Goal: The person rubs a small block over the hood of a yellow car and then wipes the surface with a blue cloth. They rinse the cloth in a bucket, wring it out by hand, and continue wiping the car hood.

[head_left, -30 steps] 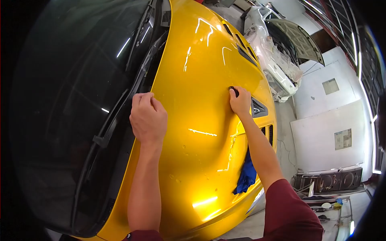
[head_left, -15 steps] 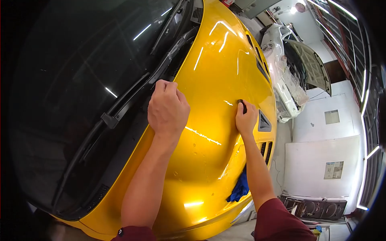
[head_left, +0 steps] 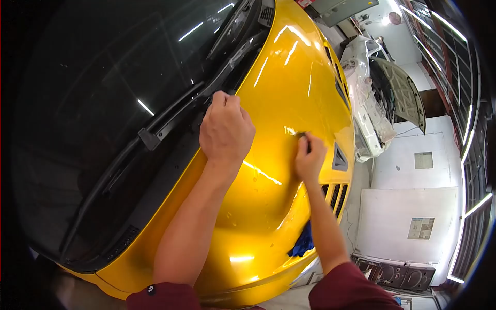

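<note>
The yellow car hood (head_left: pixel 279 103) fills the middle of the view, with wet drops and wavy light reflections on its surface. My left hand (head_left: pixel 227 126) is closed in a fist over the hood's edge beside the windshield; I cannot tell what it holds, as the fingers hide it. Between the fingers of my right hand (head_left: pixel 311 157) is a small black hand tool (head_left: pixel 303 136), down at the hood surface by the rippled reflection. A blue cloth (head_left: pixel 301 243) lies on the hood near my right forearm, partly covered by it.
To the left are the dark windshield (head_left: pixel 103 77) and a black wiper arm (head_left: pixel 170 116). Black vents (head_left: pixel 336 199) and a grey triangular scoop (head_left: pixel 339 158) break the hood's right side. Beyond stands a white car (head_left: pixel 364 98), its hood (head_left: pixel 403 93) raised.
My right hand has moved slightly left and down across the hood with the black tool. My left hand appears shifted right and slightly up, as the whole view has also shifted a little.
</note>
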`<move>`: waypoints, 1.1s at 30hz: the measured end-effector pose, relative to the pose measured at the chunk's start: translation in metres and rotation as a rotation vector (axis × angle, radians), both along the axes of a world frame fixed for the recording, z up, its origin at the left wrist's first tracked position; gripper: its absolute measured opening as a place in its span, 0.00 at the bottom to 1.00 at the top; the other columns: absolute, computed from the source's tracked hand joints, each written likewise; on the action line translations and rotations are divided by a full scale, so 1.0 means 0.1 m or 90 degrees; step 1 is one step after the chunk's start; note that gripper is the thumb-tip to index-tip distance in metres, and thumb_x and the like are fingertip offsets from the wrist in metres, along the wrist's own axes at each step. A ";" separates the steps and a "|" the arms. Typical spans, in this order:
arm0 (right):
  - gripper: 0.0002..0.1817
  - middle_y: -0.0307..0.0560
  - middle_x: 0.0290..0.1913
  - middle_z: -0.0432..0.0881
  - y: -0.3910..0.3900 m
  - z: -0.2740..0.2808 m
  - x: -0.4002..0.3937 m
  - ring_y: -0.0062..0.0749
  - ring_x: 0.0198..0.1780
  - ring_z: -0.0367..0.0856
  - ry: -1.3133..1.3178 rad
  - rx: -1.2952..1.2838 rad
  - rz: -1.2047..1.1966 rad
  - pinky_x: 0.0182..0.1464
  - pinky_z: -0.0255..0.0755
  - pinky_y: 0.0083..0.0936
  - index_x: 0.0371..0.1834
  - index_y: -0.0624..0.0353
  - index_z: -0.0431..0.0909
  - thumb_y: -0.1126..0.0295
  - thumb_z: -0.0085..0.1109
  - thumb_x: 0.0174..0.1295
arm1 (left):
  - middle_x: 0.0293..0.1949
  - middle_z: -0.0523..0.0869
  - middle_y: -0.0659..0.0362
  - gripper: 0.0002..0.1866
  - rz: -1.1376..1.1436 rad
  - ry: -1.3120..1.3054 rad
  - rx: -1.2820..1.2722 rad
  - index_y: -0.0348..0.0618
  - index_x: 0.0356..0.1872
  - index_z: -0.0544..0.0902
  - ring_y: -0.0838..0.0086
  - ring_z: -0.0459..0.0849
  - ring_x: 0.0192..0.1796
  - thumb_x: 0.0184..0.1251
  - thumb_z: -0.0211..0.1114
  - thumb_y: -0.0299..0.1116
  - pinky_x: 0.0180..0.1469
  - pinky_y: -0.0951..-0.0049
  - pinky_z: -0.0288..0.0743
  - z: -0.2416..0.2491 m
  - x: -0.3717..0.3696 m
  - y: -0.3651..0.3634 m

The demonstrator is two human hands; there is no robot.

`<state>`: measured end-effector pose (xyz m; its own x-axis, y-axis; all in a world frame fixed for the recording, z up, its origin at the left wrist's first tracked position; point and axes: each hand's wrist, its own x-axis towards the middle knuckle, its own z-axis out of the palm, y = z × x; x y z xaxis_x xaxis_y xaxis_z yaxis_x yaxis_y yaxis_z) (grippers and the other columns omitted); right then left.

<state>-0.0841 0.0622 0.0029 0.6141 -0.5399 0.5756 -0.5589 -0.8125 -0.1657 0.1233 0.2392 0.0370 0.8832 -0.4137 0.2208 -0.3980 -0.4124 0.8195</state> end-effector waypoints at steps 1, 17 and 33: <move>0.10 0.55 0.41 0.86 -0.40 -0.14 -0.12 0.53 0.45 0.82 -0.026 0.020 -0.052 0.51 0.70 0.45 0.45 0.61 0.85 0.67 0.63 0.68 | 0.49 0.87 0.50 0.09 0.002 -0.005 0.007 0.35 0.45 0.88 0.49 0.90 0.44 0.72 0.63 0.29 0.49 0.58 0.85 -0.02 0.00 0.00; 0.12 0.54 0.50 0.87 -0.72 0.01 0.07 0.51 0.51 0.82 0.084 -0.004 -0.045 0.57 0.70 0.42 0.52 0.58 0.84 0.65 0.60 0.71 | 0.50 0.87 0.50 0.10 -0.003 0.009 0.025 0.37 0.46 0.88 0.50 0.90 0.46 0.72 0.63 0.30 0.51 0.58 0.85 -0.02 -0.01 -0.01; 0.20 0.61 0.53 0.82 -0.15 -0.02 -0.37 0.52 0.54 0.78 0.069 0.061 -0.071 0.59 0.71 0.42 0.60 0.64 0.82 0.61 0.60 0.74 | 0.47 0.86 0.50 0.10 -0.019 0.025 0.018 0.35 0.46 0.88 0.53 0.90 0.46 0.72 0.64 0.29 0.52 0.60 0.85 0.02 0.00 0.02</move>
<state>-0.1207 0.0476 0.0007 0.6032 -0.6574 0.4517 -0.6634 -0.7279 -0.1735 0.1237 0.2415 0.0391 0.8781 -0.4457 0.1742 -0.3786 -0.4243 0.8226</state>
